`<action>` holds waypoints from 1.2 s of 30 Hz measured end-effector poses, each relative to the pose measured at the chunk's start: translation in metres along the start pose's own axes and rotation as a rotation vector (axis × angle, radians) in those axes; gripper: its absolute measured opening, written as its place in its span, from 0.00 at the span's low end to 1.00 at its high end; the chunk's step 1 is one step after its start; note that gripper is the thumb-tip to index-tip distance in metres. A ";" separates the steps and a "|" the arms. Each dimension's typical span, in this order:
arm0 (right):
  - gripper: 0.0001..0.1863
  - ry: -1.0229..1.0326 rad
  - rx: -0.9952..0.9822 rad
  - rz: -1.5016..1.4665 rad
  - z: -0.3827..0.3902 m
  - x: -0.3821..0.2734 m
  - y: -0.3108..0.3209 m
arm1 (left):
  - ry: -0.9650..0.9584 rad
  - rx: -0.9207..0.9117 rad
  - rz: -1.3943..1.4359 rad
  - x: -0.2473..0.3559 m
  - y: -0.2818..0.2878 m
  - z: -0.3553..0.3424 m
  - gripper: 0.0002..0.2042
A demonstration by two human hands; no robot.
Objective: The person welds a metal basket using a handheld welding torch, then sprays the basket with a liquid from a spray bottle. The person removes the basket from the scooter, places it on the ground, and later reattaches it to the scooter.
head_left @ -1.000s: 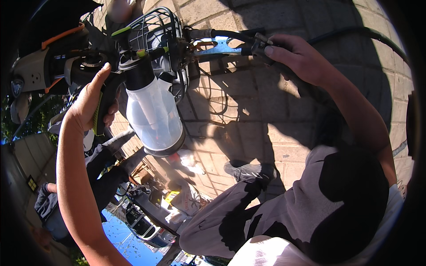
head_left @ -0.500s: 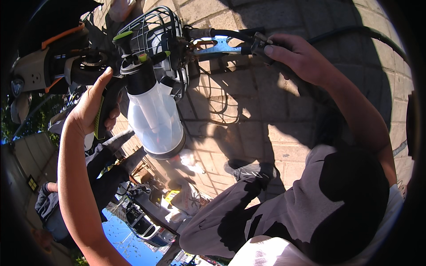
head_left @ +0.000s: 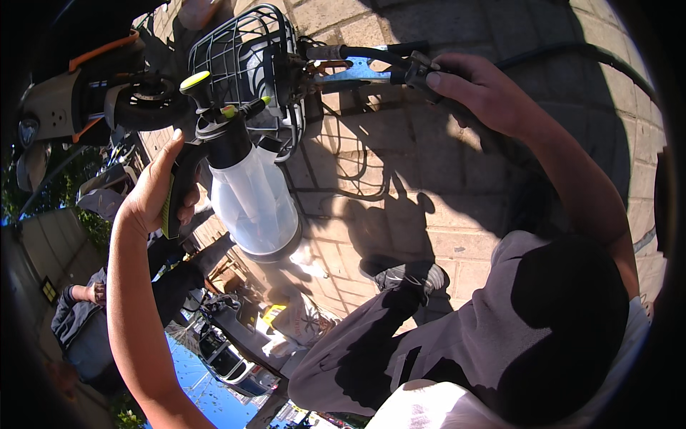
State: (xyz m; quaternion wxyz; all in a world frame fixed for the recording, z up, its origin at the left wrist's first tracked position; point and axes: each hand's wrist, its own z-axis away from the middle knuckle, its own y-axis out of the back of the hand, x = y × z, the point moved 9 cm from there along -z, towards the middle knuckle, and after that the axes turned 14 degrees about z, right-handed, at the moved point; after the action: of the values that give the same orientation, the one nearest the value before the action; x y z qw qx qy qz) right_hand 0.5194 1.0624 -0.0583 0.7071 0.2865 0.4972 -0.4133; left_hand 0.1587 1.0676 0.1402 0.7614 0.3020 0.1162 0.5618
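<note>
My left hand (head_left: 158,187) is closed around the black and green handle of a pump sprayer (head_left: 254,204). Its translucent white tank hangs tilted, base toward me, and liquid seems to show faintly inside. A lime-topped plunger stands up from the black head, and the dark nozzle points right, toward a wire basket (head_left: 243,36). My right hand (head_left: 477,93) grips a dark handlebar end (head_left: 423,77), thumb on top; its lower fingers are partly hidden. Between that hand and the basket runs a bright blue metal piece (head_left: 366,69).
A scooter (head_left: 57,111) with orange trim stands at the upper left. Another person's dark sleeve (head_left: 68,314) shows at the lower left. Bags (head_left: 296,318) and a parked vehicle (head_left: 239,368) lie beyond my leg. A black hose or cable (head_left: 572,47) curves over the paving (head_left: 464,243).
My left hand and the sprayer have shifted slightly right and down, and the plunger top has tipped to show its lime face. My right hand stays on the handlebar end.
</note>
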 end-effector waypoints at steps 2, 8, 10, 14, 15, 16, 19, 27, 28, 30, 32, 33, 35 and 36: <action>0.18 -0.004 -0.008 -0.004 0.001 0.001 0.000 | -0.025 -0.041 0.036 -0.012 -0.001 0.003 0.33; 0.17 0.050 -0.065 0.018 -0.003 0.002 -0.003 | -0.167 0.001 0.478 -0.111 0.016 0.035 0.39; 0.18 0.024 -0.106 -0.007 -0.005 0.006 -0.008 | -0.313 0.025 0.612 -0.155 0.011 0.045 0.34; 0.20 0.017 -0.190 0.032 -0.008 0.011 -0.024 | -0.385 0.415 0.903 -0.244 -0.002 0.034 0.12; 0.20 0.035 -0.200 0.039 -0.008 0.010 -0.026 | -0.419 0.474 0.934 -0.256 -0.014 0.026 0.14; 0.20 0.035 -0.211 0.041 -0.007 0.011 -0.028 | -0.419 0.553 0.966 -0.270 -0.027 0.021 0.16; 0.20 0.015 -0.197 0.022 -0.008 0.014 -0.031 | -0.418 0.581 1.056 -0.294 -0.071 0.002 0.20; 0.19 -0.010 -0.198 0.041 -0.035 0.006 -0.029 | -0.396 0.718 1.302 -0.342 -0.110 -0.016 0.16; 0.19 -0.054 -0.206 0.014 -0.037 0.008 -0.029 | -0.323 0.693 1.234 -0.344 -0.110 -0.015 0.19; 0.20 -0.100 -0.211 -0.020 -0.040 0.008 -0.030 | -0.193 0.611 1.238 -0.348 -0.121 -0.009 0.22; 0.21 -0.135 -0.214 -0.037 -0.042 0.011 -0.031 | 0.095 0.479 1.168 -0.351 -0.149 0.005 0.26; 0.21 -0.108 -0.206 -0.034 -0.043 0.009 -0.030 | 0.244 0.392 1.151 -0.349 -0.171 0.014 0.27; 0.21 -0.106 -0.204 -0.037 -0.043 0.011 -0.030 | 0.483 0.112 1.244 -0.330 -0.237 0.042 0.25; 0.21 -0.077 -0.192 -0.022 -0.042 0.009 -0.030 | 0.460 -0.034 1.178 -0.305 -0.259 0.048 0.19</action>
State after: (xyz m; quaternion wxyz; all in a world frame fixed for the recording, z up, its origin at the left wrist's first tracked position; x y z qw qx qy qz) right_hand 0.4754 1.0797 -0.0813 0.7452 0.1957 0.5102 -0.3823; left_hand 0.2826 0.7209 -0.0248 0.2846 0.1747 0.0823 0.9390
